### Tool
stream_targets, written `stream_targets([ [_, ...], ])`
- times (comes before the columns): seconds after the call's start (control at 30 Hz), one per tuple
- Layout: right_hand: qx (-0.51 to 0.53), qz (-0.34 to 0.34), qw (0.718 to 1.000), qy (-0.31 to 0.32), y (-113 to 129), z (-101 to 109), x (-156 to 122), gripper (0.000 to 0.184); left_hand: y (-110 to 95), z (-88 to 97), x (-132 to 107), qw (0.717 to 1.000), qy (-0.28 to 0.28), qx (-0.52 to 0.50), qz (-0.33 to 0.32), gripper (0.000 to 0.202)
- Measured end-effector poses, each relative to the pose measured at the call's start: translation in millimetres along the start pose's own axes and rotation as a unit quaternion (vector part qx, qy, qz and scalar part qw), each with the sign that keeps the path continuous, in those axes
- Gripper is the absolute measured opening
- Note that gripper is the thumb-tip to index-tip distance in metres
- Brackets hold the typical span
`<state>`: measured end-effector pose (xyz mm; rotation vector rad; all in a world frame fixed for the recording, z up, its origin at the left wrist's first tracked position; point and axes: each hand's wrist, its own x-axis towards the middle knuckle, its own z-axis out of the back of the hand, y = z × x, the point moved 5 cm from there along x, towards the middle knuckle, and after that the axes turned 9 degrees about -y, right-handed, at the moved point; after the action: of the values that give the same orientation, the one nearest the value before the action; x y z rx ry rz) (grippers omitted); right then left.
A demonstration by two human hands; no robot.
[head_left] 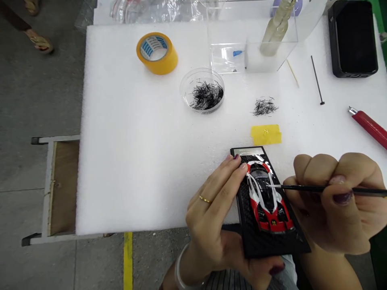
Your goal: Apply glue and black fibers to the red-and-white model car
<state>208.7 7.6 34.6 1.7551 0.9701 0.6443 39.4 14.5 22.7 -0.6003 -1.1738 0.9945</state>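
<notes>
A white foam sheet (pixel 136 161) covers the bench; grey floor with a yellow line shows below its front edge.

**Position of the work.** The model car (pixel 266 197), red, white and black, sits on a black display base (pixel 272 241) at the front edge of the bench, partly overhanging it.

**State of each grip.**
- The left hand (pixel 211 217) has its grip closed on the display base: the palm and thumb are at the near end, and the fingers lie along the left edge, with the fingertips touching the car's side.
- The right hand (pixel 338 201) has its grip closed on a thin black tool (pixel 302 187), pinched between thumb and fingers. The pale tip rests on the car near the cabin.

**Handling properties (judgement).** The car appears light and rigid, with a glossy, probably slippery shell and thin projecting parts that look fragile. The base looks stiff and textured, and its long edges are the safest place to take hold. Avoid pressure on the roof and the bodywork.

**Surrounding items.** Further back lie a yellow tape strip (pixel 266 134), a loose heap of black pins (pixel 264 106), a clear dish (pixel 202 90) holding more pins, a tape roll (pixel 157 52) and a clear box (pixel 250 40). A red-handled tool (pixel 369 127) lies at the right.
</notes>
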Motion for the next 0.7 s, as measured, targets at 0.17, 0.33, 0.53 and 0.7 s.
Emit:
stream_targets([
  [0.17, 0.010, -0.001, 1.000, 0.006, 0.2, -1.5, 0.4, 0.012, 0.8, -0.3, 0.3, 1.000, 0.003, 0.009, -0.001, 0.050],
  [0.33, 0.015, -0.001, 1.000, 0.006, 0.8, -2.1, -0.3, 0.012, 0.6, 0.2, 0.2, 1.000, 0.005, -0.003, -0.003, 0.070],
  [0.53, -0.002, 0.006, 1.000, 0.002, 0.2, -1.5, 0.2, 0.013, 0.2, -0.3, -0.2, 1.000, 0.004, 0.004, -0.003, 0.065],
  [0.7, -0.010, 0.002, 1.000, 0.002, -0.2, -0.6, 0.4, 0.015, 0.7, -1.4, 0.4, 1.000, 0.003, 0.004, 0.002, 0.044],
])
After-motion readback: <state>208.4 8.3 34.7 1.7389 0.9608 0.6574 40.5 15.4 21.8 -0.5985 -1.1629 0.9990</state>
